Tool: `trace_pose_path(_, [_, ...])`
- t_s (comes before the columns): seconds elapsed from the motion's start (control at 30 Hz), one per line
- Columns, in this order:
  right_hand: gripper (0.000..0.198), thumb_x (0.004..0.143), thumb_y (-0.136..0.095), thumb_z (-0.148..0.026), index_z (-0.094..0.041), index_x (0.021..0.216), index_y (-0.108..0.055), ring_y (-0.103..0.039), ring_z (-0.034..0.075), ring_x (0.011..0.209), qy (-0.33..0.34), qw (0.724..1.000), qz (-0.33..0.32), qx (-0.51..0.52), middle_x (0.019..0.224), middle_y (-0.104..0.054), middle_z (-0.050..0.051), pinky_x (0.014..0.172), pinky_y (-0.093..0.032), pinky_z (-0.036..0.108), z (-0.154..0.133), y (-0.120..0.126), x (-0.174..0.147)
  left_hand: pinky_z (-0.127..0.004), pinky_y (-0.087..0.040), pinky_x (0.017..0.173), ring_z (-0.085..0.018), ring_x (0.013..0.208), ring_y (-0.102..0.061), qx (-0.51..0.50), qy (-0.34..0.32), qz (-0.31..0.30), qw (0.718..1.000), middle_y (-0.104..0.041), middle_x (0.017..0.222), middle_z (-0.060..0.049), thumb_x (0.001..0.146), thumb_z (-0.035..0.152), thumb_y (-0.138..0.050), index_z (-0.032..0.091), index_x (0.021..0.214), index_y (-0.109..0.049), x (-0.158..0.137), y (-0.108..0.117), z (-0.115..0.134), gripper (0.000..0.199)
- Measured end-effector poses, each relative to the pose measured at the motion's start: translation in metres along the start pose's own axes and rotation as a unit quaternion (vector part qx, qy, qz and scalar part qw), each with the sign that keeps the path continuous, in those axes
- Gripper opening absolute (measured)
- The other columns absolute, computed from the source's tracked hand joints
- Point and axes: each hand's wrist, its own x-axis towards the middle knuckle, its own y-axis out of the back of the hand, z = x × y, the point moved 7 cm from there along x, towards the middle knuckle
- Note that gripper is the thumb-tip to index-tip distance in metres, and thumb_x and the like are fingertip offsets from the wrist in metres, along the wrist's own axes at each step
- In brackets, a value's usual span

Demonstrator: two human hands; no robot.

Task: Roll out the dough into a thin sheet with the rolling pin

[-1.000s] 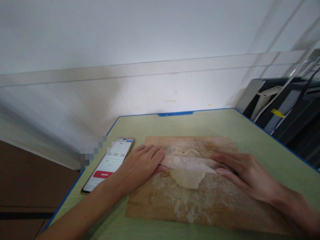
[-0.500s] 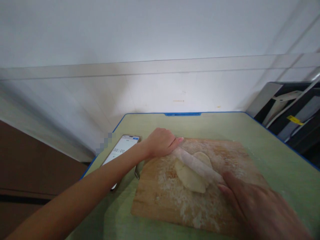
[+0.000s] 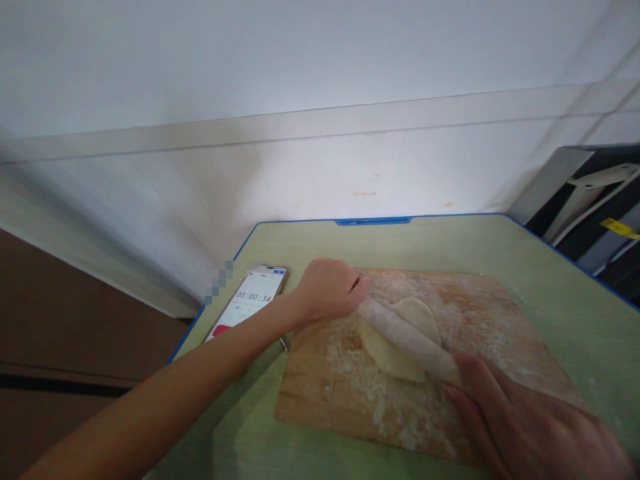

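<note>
A floured rolling pin (image 3: 407, 338) lies slantwise across a flat, pale piece of dough (image 3: 393, 360), hiding its middle strip. My left hand (image 3: 331, 287) is closed around the pin's far left end. Around the near right end my right hand (image 3: 515, 407) is wrapped, somewhat blurred. Beneath the dough is a wooden cutting board (image 3: 310, 393) dusted with white flour.
Left of the board, a phone (image 3: 255, 293) showing a running timer lies partly behind my left forearm. The green table (image 3: 440, 243) has a blue rim and meets a white wall (image 3: 310, 177). Dark and grey items (image 3: 570, 180) stand beyond its right edge.
The view has shifted slightly, so the board and table sit a bit further right. Both hands keep hold of the rolling pin, which still lies across the dough.
</note>
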Motion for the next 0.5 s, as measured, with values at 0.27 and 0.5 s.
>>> trace_pose_path(0.27, [0.043, 0.097, -0.024, -0.028, -0.016, 0.084, -0.063, -0.057, 0.010, 0.038, 0.009, 1.000, -0.029, 0.007, 0.063, -0.069, 0.004, 0.030, -0.039, 0.019, 0.005, -0.003, 0.002, -0.027, -0.030, 0.048, -0.019, 0.059, -0.063, 0.008, -0.079, -0.045, 0.996, -0.071, 0.067, -0.009, 0.089, 0.034, -0.037, 0.017, 0.070, -0.072, 0.024, 0.002, 0.004, 0.043])
trace_pose_path(0.5, [0.038, 0.096, -0.025, -0.027, -0.014, 0.086, -0.060, -0.057, 0.014, 0.039, -0.021, 1.000, -0.008, -0.019, 0.062, -0.066, 0.005, 0.032, -0.041, 0.024, -0.011, 0.005, 0.003, -0.033, -0.035, 0.053, -0.024, 0.060, -0.062, 0.013, -0.020, 0.058, 0.998, -0.068, 0.066, -0.014, 0.090, 0.030, -0.024, 0.013, 0.067, -0.069, -0.004, -0.003, 0.001, 0.053])
